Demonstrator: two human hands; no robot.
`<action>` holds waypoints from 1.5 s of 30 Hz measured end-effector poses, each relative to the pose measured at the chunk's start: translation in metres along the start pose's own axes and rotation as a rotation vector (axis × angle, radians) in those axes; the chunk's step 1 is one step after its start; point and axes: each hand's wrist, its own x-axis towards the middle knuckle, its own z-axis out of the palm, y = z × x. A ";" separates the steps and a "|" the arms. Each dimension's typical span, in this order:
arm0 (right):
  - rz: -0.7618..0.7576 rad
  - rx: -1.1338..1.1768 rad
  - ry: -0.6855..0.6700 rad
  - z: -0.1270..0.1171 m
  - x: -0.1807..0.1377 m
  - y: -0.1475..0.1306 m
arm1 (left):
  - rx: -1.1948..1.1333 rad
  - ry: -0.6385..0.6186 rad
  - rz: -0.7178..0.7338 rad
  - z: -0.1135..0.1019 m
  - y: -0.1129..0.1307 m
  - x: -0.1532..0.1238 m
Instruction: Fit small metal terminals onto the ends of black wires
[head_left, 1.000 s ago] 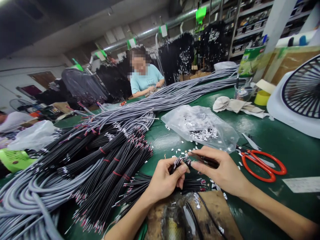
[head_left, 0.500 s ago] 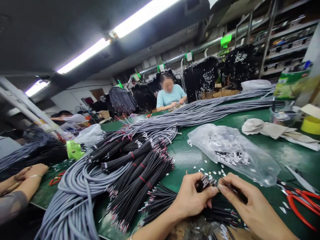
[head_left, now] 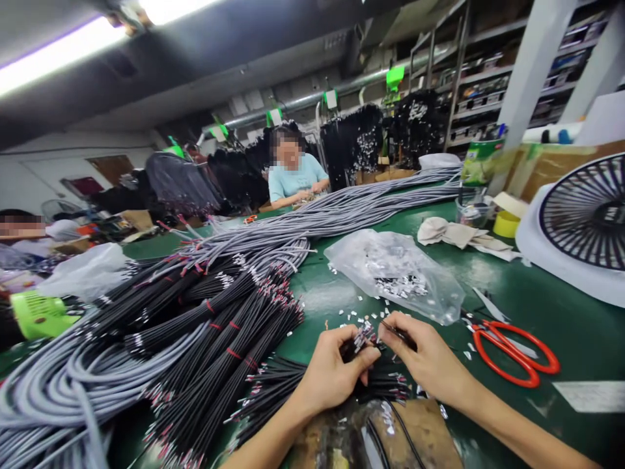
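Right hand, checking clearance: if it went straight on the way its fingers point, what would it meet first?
Probably the wire bundle gripped in the left hand; the right hand, pinching a thin black wire, points straight at its tips, though depth is unclear.

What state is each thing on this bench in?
left hand: closed round a small wire bundle.
right hand: pinching a thin black wire.
black wire bundles: tied with red bands, lying flat.
scissors: shut, lying flat.
plastic bag: slumped flat, metal pieces inside.
fan: cannot tell if running.
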 end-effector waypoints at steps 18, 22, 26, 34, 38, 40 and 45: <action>-0.085 -0.005 0.067 -0.006 -0.001 -0.013 | -0.050 0.007 -0.037 0.000 0.009 0.002; -0.057 -0.051 0.060 -0.002 -0.001 -0.018 | -0.091 0.061 -0.056 0.002 0.010 0.001; -0.065 -0.041 0.058 -0.002 -0.001 -0.026 | -0.170 0.135 -0.036 0.002 0.010 0.002; 0.021 -0.039 0.237 -0.009 0.000 -0.009 | -0.145 0.154 -0.108 -0.005 0.005 0.014; 0.103 -0.070 0.101 -0.004 0.002 -0.007 | -0.067 0.113 -0.062 -0.007 0.001 0.014; 0.103 -0.082 0.046 -0.002 0.002 -0.013 | -0.027 0.081 -0.048 -0.007 0.000 0.013; 0.067 -0.172 0.011 -0.011 0.002 -0.019 | 0.035 0.053 -0.073 -0.007 0.000 0.012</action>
